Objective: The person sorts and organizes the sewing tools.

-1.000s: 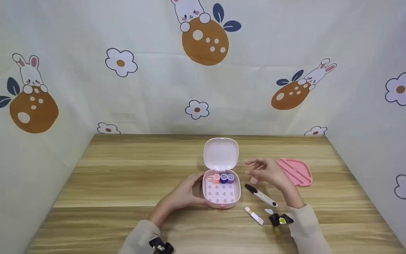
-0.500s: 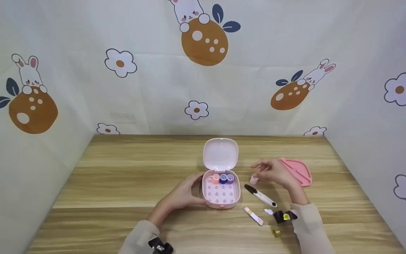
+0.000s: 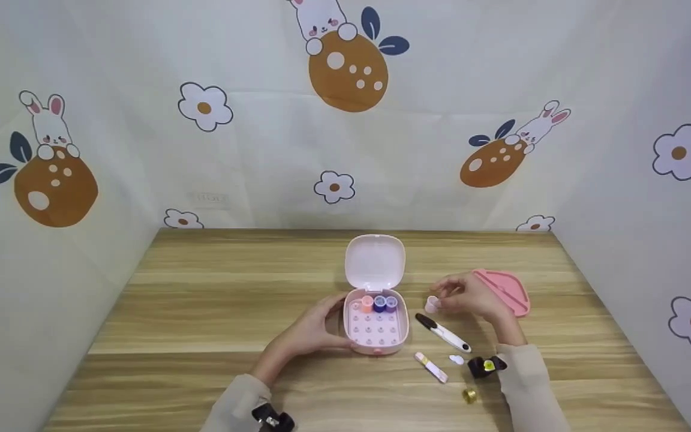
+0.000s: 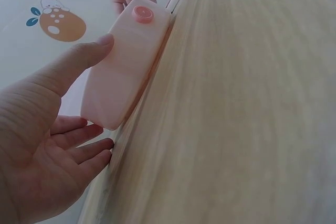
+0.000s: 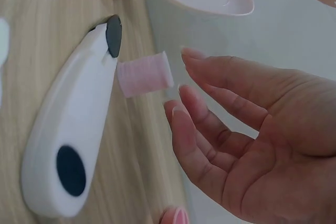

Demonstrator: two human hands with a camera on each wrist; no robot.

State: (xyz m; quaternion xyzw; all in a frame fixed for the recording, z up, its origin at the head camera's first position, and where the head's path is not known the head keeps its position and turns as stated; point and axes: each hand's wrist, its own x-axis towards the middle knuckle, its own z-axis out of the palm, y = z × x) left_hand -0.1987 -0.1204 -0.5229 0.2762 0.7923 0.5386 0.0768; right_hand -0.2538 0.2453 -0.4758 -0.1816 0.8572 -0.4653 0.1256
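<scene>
A pale pink sewing box [image 3: 376, 329] stands with its lid raised. Orange [image 3: 367, 304], navy [image 3: 380, 304] and purple [image 3: 391, 304] thread spools occupy pegs in its back row. My left hand [image 3: 315, 329] grips the box's left side, thumb [image 4: 94, 51] on the front wall by the round button and fingers along the side. A pale pink thread spool [image 5: 145, 74] stands upright on the table to the right of the box. My right hand [image 5: 231, 119] is beside its top, thumb and fingers parted, with a small gap to the spool in the right wrist view.
A white tool with a black tip [image 3: 443, 333] lies just in front of the loose spool. Nearer are a slim patterned strip [image 3: 431, 367], a small white cloud-shaped piece [image 3: 456, 359] and a gold thimble-like ring [image 3: 469, 395]. A pink tray [image 3: 510, 292] lies partly behind the right hand.
My right hand has shifted slightly right and down, its fingertips now beside the loose pink spool, which shows more fully. The left hand stays on the box.
</scene>
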